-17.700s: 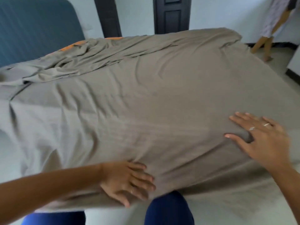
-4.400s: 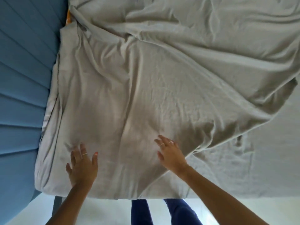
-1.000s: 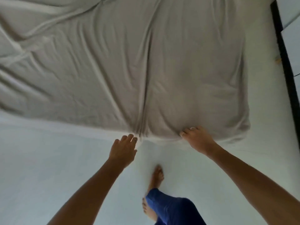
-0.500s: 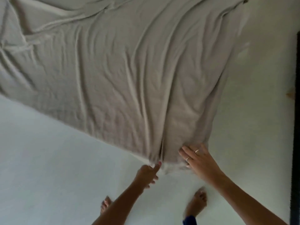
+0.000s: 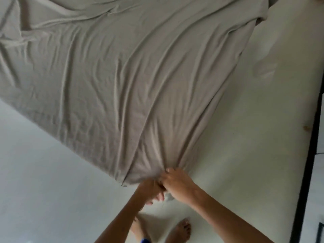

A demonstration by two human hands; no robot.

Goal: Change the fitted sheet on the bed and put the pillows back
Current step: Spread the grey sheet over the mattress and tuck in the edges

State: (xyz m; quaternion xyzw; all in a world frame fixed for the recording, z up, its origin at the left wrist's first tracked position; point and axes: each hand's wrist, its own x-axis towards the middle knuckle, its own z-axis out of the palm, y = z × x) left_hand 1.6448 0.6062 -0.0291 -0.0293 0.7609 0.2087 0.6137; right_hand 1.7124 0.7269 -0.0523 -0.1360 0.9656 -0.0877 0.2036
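Pale glossy floor fills the lower left and the right side, with a dark baseboard strip running up the right edge; the bed takes most of the frame.

Fingers outward: right hand has its fingers curled, bunching the near corner of the wrinkled grey-beige fitted sheet. Left hand sits just beside and touching it, at the same corner; its fingers look curled too, but blur hides whether they pinch fabric or only support it, so cannot tell. Both forearms reach up from the bottom edge, 2 bare feet on the floor below.

Sheet location: spread over the mattress top, creases fanning out from the gripped corner. Near-left edge looks draped down the side. Far right corner looks loose and rumpled, not tucked.

Progress, as a judgement: new sheet is on and roughly positioned; this corner is being pulled over or tucked, not finished. At least 1 more corner probably needs fitting, then smoothing. Pillows: 0 in view, so that step is still to do.

Containers: none visible, nothing to report inside any.
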